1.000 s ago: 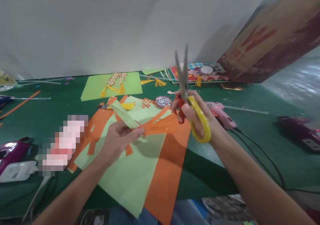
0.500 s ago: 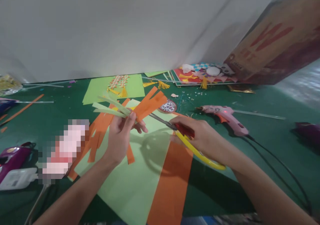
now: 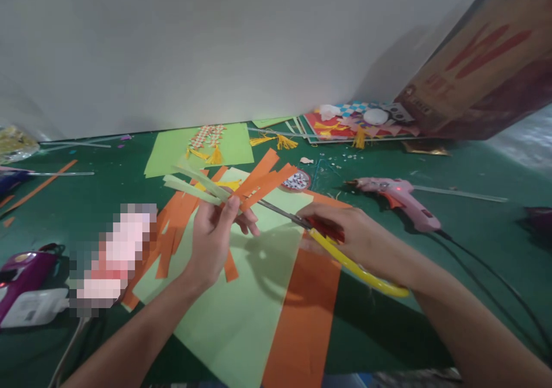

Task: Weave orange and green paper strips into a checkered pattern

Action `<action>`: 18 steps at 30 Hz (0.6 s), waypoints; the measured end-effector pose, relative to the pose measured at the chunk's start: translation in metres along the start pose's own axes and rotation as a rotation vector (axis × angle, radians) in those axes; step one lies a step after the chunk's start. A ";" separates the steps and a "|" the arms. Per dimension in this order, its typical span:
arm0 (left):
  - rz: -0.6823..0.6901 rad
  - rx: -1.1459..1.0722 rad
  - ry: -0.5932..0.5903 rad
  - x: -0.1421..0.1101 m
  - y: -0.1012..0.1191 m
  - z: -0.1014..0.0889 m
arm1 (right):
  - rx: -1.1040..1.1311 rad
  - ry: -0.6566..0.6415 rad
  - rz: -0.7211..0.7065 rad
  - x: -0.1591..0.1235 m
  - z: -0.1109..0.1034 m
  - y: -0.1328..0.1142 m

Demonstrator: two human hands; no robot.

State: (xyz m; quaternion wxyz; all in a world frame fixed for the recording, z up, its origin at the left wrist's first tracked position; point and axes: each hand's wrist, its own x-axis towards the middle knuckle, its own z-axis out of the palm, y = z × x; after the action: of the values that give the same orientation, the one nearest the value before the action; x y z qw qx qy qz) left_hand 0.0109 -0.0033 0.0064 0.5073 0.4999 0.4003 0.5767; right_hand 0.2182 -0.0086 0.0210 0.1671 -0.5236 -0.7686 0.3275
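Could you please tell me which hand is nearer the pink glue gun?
The right hand, just left of the pink glue gun and holding scissors; the left hand is farther left, gripping paper strips.

Two hands, one left hand (image 3: 210,239) and one right hand (image 3: 340,227), share one pair of scissors (image 3: 328,250). Held up are at least two orange strips (image 3: 262,171) and at least two pale green strips (image 3: 190,189). The one tabletop (image 3: 478,233) carries one pink glue gun (image 3: 394,195), one dish (image 3: 296,180) of beads too many to count, at least five yellow tassels (image 3: 214,157), at least three translucent sticks (image 3: 461,194) and one paper bag (image 3: 483,72).
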 end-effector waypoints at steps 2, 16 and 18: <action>0.004 -0.010 -0.009 -0.001 0.001 0.000 | 0.051 -0.018 0.018 -0.001 -0.002 -0.002; -0.164 0.234 -0.086 -0.007 0.004 0.005 | 0.482 -0.135 0.045 -0.005 0.005 -0.007; -0.188 0.256 -0.108 -0.008 0.004 0.006 | 0.517 -0.152 0.057 -0.005 0.004 -0.009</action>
State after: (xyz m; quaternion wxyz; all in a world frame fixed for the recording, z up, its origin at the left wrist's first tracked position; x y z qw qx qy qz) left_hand 0.0155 -0.0118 0.0095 0.5122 0.5510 0.4875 0.4431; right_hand 0.2117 -0.0163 0.0246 0.2277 -0.4586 -0.6549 0.5559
